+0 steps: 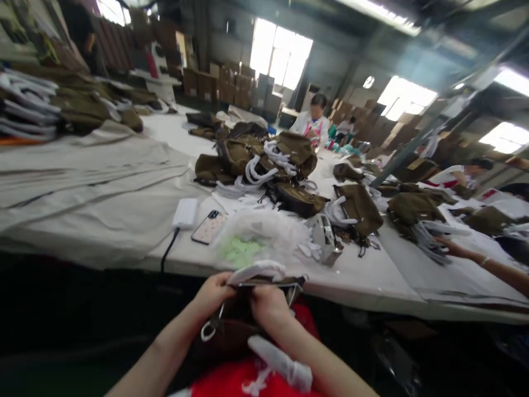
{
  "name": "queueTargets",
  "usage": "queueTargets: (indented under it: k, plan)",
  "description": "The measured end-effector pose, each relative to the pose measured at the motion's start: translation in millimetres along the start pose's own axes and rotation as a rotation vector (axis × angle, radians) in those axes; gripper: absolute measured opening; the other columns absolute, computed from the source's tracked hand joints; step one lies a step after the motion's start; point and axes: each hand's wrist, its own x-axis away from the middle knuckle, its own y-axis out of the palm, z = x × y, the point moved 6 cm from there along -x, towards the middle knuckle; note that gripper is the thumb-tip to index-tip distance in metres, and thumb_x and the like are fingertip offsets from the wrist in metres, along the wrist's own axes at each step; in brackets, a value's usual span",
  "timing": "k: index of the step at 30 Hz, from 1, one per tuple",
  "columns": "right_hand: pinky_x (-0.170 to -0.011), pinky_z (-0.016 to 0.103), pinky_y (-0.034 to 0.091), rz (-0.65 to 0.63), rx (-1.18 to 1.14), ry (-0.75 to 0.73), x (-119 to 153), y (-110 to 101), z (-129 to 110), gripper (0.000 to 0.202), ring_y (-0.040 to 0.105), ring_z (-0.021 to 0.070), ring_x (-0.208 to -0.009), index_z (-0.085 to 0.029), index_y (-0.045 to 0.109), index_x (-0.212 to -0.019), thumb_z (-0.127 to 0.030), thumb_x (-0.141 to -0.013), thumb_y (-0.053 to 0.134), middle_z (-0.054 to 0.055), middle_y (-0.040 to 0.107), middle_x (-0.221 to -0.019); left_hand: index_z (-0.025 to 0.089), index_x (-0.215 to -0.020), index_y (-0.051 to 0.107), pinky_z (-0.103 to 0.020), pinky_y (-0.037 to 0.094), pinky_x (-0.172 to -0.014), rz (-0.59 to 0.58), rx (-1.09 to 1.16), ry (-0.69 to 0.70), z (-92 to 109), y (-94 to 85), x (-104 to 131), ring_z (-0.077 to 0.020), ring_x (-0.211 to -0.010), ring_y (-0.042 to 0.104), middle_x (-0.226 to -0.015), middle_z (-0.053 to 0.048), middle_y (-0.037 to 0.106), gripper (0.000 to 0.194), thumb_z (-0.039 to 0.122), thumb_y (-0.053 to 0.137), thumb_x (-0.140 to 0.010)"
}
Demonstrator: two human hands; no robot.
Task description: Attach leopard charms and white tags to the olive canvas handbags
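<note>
Straight ahead, a clear plastic bag of white pieces blocks the desk edge, with a phone and white power bank just left. Beyond, piled olive bags crowd the middle. Grey cloth lies flat leftward; bare desk opens right of the metal part.

Dark brown matt cloth pouch between both hands, with a white paper wad at its mouth. Just beyond the hands: crinkled translucent plastic bag, glossy phone case, smooth white table.
</note>
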Motion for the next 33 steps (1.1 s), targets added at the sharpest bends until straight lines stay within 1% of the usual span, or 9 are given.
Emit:
queueTargets:
  k: [1,6,14,19,22,25,28,30,33]
  plan:
    - [-0.082,0.038,0.052,0.018,0.037,0.027,0.5,-3.2,-0.8,0.019,0.068,0.0292,-0.089,-0.017,0.073,-0.091,-0.019,-0.085,0.055,0.012,0.073,-0.091,0.015,-0.074,0.07,-0.026,0.04,-0.058,0.02,-0.022,-0.004,2.4,-2.0,-0.8,-0.0145,-0.058,0.053,-0.061,0.003,0.062,0.026,0.022,0.066,-0.049]
    - [-0.093,0.03,0.047,-0.054,-0.061,-0.239,2.4,4.1,-21.3,0.026,0.063,0.0199,-0.101,-0.018,0.065,-0.11,-0.015,-0.089,0.05,0.007,0.068,-0.108,0.012,-0.074,0.069,-0.024,0.038,-0.057,0.018,-0.036,0.003,5.4,-3.1,-5.6,-0.0133,-0.059,0.052,-0.062,0.001,0.063,0.025,0.022,0.063,-0.051]
    - [-0.085,0.03,0.049,-0.203,0.108,-0.385,12.0,19.7,-22.5,0.019,0.062,0.021,-0.09,-0.014,0.07,-0.098,-0.017,-0.088,0.055,0.009,0.067,-0.102,0.014,-0.071,0.068,-0.025,0.041,-0.062,-0.014,-0.184,0.042,6.6,10.2,-4.7,-0.0169,-0.065,0.057,-0.066,0.0,0.066,0.023,0.021,0.056,-0.053]
    - [-0.083,0.026,0.048,-0.333,0.046,-0.436,19.0,9.9,-31.0,0.015,0.063,0.0195,-0.089,-0.017,0.073,-0.092,-0.016,-0.087,0.058,0.004,0.071,-0.095,0.016,-0.066,0.067,-0.024,0.04,-0.059,-0.028,-0.313,0.044,-1.6,9.8,-0.8,-0.0171,-0.064,0.057,-0.062,0.001,0.065,0.019,0.02,0.053,-0.054]
    - [-0.085,0.025,0.048,-0.393,0.001,-0.478,33.6,-14.4,-45.8,0.016,0.064,0.018,-0.09,-0.02,0.073,-0.091,-0.023,-0.09,0.057,0.003,0.072,-0.094,0.016,-0.067,0.068,-0.024,0.039,-0.056,-0.072,-0.343,0.012,-7.8,5.1,9.0,-0.0168,-0.061,0.056,-0.062,0.001,0.064,0.016,0.022,0.055,-0.058]
    - [-0.081,0.027,0.051,-0.216,-0.207,-0.53,48.1,-68.5,-59.7,0.023,0.064,0.0174,-0.088,-0.024,0.073,-0.094,-0.031,-0.093,0.051,0.004,0.071,-0.094,0.016,-0.07,0.07,-0.024,0.041,-0.059,-0.146,-0.408,0.031,-6.0,1.9,26.6,-0.0176,-0.064,0.059,-0.066,0.001,0.067,0.017,0.022,0.056,-0.063]
    - [-0.074,0.03,0.051,0.31,-0.408,-0.42,37.9,-132.8,-41.3,0.026,0.063,0.0173,-0.076,-0.021,0.071,-0.09,-0.034,-0.095,0.048,0.007,0.069,-0.087,0.017,-0.073,0.073,-0.024,0.042,-0.065,-0.227,-0.528,0.054,-3.4,4.7,45.6,-0.0182,-0.07,0.062,-0.071,0.0,0.07,0.023,0.018,0.051,-0.065]
    - [-0.07,0.029,0.05,0.542,-0.407,-0.31,12.5,-148.8,-17.8,0.026,0.061,0.0154,-0.069,-0.02,0.069,-0.09,-0.032,-0.096,0.047,0.006,0.068,-0.083,0.018,-0.074,0.074,-0.023,0.042,-0.067,-0.27,-0.616,0.075,-2.4,9.7,54.6,-0.0179,-0.072,0.063,-0.073,0.0,0.071,0.027,0.015,0.049,-0.065]
    - [-0.07,0.026,0.049,0.336,-0.229,-0.207,-56.5,-117.0,8.0,0.018,0.06,0.0132,-0.069,-0.018,0.07,-0.097,-0.027,-0.089,0.056,0.005,0.068,-0.093,0.02,-0.075,0.074,-0.023,0.042,-0.07,-0.298,-0.672,0.107,-0.9,17.2,59.9,-0.0178,-0.075,0.064,-0.075,0.0,0.072,0.029,0.013,0.048,-0.064]
